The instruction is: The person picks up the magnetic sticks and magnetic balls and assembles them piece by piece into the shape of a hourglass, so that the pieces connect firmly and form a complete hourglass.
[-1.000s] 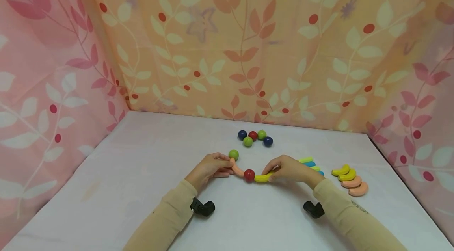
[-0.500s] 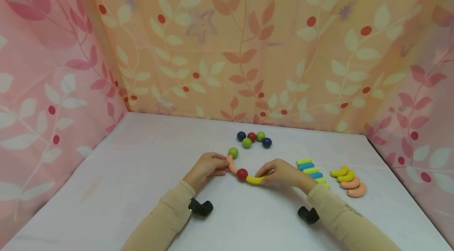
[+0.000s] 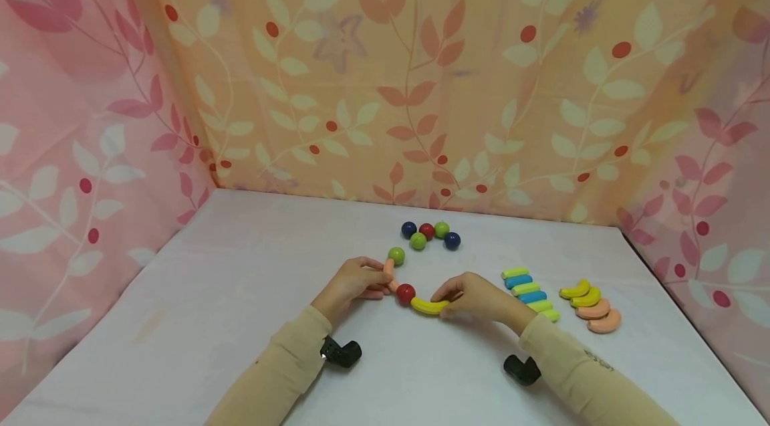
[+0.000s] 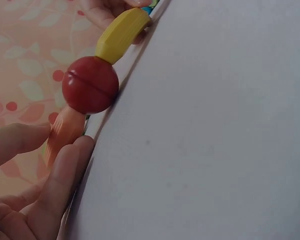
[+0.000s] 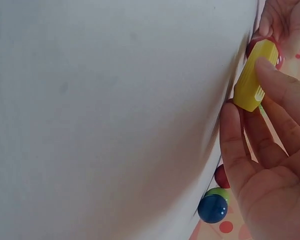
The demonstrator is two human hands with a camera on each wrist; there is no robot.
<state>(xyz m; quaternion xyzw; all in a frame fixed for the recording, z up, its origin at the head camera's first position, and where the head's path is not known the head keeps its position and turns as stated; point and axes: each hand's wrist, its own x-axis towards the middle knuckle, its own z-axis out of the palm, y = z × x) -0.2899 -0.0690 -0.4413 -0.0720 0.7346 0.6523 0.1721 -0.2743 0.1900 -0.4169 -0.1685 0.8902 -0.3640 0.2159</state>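
A short chain lies on the white tabletop in the head view: a green ball [image 3: 396, 255], a peach curved stick [image 3: 389, 270], a red ball [image 3: 406, 294] and a yellow curved stick [image 3: 430, 306], end to end. My left hand [image 3: 355, 281] pinches the peach stick between thumb and fingers. With my right hand [image 3: 479, 297] I hold the outer end of the yellow stick. In the left wrist view the red ball [image 4: 90, 85] touches both sticks. Up close in the right wrist view, my thumb presses on the yellow stick [image 5: 250, 85].
Behind the chain sits a cluster of blue, red and green balls [image 3: 426, 232]. Right of my right hand lies a row of straight green and blue sticks [image 3: 527, 289]; farther right are yellow and peach curved sticks [image 3: 592, 309]. Floral cloth [image 3: 415, 78] walls the table's back and sides.
The red ball and yellow stick have shifted left along with my right hand. The peach stick has swung to stand steeper. My left hand stays nearly in place on it.
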